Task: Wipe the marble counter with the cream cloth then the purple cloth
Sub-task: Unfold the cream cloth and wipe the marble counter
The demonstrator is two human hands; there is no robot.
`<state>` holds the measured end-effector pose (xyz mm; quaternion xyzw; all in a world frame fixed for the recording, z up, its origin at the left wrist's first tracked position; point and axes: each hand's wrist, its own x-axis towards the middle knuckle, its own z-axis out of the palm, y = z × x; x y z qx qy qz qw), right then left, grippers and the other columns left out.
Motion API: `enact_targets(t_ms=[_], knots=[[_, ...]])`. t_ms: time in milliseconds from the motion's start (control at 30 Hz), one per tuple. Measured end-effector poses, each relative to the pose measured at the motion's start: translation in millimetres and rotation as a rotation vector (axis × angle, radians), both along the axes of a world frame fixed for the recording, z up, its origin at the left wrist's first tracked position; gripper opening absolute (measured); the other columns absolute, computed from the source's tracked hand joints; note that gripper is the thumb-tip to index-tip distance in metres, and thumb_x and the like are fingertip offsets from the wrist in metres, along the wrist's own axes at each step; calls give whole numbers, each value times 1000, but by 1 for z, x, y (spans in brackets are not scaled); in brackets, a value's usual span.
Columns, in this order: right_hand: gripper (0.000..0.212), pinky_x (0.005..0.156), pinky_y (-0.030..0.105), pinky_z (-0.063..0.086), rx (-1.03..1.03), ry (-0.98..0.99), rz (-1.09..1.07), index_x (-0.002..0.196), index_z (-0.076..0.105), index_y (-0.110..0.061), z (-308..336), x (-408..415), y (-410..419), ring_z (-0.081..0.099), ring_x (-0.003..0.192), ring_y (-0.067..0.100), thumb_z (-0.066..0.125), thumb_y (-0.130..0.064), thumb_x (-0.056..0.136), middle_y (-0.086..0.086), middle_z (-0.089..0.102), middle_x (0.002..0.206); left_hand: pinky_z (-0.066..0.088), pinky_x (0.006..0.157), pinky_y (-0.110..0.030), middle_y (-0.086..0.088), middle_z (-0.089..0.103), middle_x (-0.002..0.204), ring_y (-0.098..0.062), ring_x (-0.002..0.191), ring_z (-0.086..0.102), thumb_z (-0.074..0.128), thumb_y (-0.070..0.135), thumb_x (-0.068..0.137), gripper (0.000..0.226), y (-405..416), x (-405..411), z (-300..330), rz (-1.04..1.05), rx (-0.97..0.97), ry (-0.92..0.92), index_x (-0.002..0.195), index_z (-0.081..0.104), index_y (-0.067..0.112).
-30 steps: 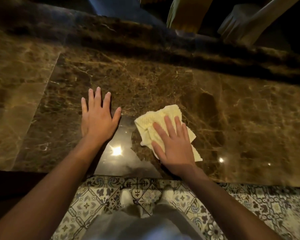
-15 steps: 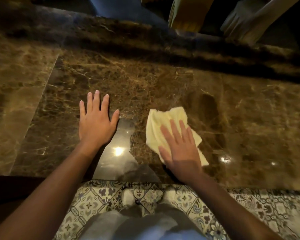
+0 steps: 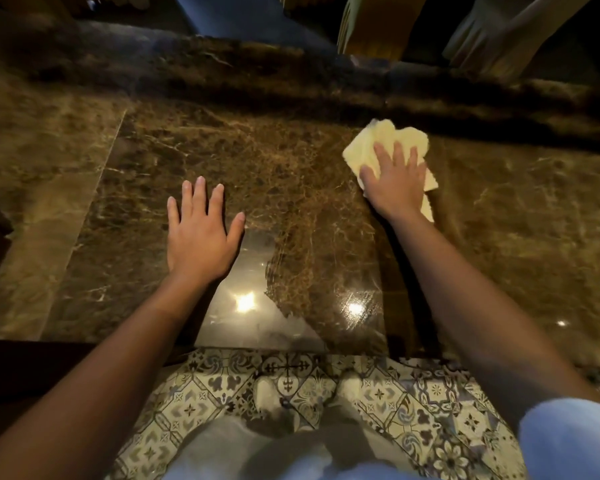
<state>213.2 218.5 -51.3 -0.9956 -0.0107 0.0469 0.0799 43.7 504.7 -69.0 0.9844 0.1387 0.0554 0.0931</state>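
The brown marble counter (image 3: pixel 291 174) fills the middle of the head view. A cream cloth (image 3: pixel 378 140) lies crumpled on it at the upper right, near the raised back ledge. My right hand (image 3: pixel 395 181) presses flat on the cloth with fingers spread, covering its near part. My left hand (image 3: pixel 201 233) rests flat on the bare marble to the left, fingers apart, holding nothing. No purple cloth is in view.
A darker raised marble ledge (image 3: pixel 291 74) runs along the back. A lighter marble slab (image 3: pixel 32 202) adjoins on the left. Patterned floor tiles (image 3: pixel 291 375) lie below the counter's front edge. Pale draped shapes (image 3: pixel 482 39) stand beyond the ledge at top right.
My right hand has slid the cream cloth away from me and to the right, toward the back ledge. My left hand has stayed flat in the same spot.
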Motion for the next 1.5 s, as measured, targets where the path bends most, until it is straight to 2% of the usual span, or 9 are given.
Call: enact_targets(t_ms=[233, 467, 567, 633, 800, 933, 1067, 1233, 1500], knots=[[59, 128, 54, 5, 82, -36, 590, 161, 32, -32, -10, -156, 26, 6, 160, 32, 33, -53, 106, 5, 21, 173, 5, 127, -53, -15, 18, 171, -31, 159, 7, 29, 58, 104, 70, 0, 0, 1, 10, -12, 25, 160, 29, 15], [47, 129, 47, 13, 228, -76, 572, 155, 44, -30, -15, -246, -51, 13, 160, 20, 42, -34, 108, -3, 30, 169, 5, 126, -54, -16, 19, 170, -33, 159, 9, 30, 57, 105, 70, 1, -1, 3, -6, -28, 15, 160, 30, 14], [44, 120, 49, 36, 414, -140, 346, 144, 59, -24, -7, -233, -85, 39, 149, 18, 57, -13, 102, 1, 51, 156, 5, 126, -54, -17, 20, 170, -34, 159, 10, 31, 56, 105, 69, 2, -3, 1, -22, -40, 13, 159, 30, 14], [40, 108, 47, 50, 518, -230, 148, 142, 60, -22, 5, -204, -102, 54, 135, 18, 54, -17, 103, 3, 61, 147, 6, 126, -55, -17, 20, 170, -34, 159, 10, 31, 56, 105, 69, 2, -2, 0, -17, -35, 17, 159, 30, 14], [39, 109, 36, 44, 633, -342, -95, 143, 58, -14, 27, -84, -104, 52, 126, 9, 47, -24, 108, 8, 63, 144, 8, 125, -55, -17, 22, 170, -34, 158, 12, 33, 55, 105, 68, 2, 0, -3, -6, -3, 22, 159, 32, 14], [42, 110, 34, 40, 689, -213, -218, 148, 55, -16, 20, 4, -90, 53, 135, 22, 43, -29, 110, 8, 59, 149, 12, 125, -56, -18, 26, 168, -34, 157, 16, 34, 55, 105, 67, 3, 1, -8, 5, 37, 2, 157, 35, 14], [44, 113, 42, 38, 513, -126, -6, 145, 57, -14, 3, 52, -68, 52, 137, 28, 41, -33, 108, 10, 59, 148, 14, 125, -55, -18, 28, 167, -34, 157, 19, 29, 57, 103, 69, 3, 3, -12, 4, 88, -12, 156, 35, 14], [42, 110, 39, 38, 497, -95, 138, 143, 60, -20, -5, 67, -28, 52, 138, 24, 44, -36, 107, 4, 61, 148, 10, 126, -52, -14, 25, 169, -31, 158, 14, 27, 60, 103, 70, 5, 5, -18, 29, 102, -5, 157, 31, 17], [31, 122, 40, 28, 633, 10, 553, 131, 70, -11, -5, -27, 30, 46, 146, 27, 58, -14, 103, 15, 64, 143, 9, 126, -52, -13, 25, 169, -29, 158, 13, 27, 61, 103, 69, 7, 4, -19, 19, 68, -29, 158, 30, 19]])
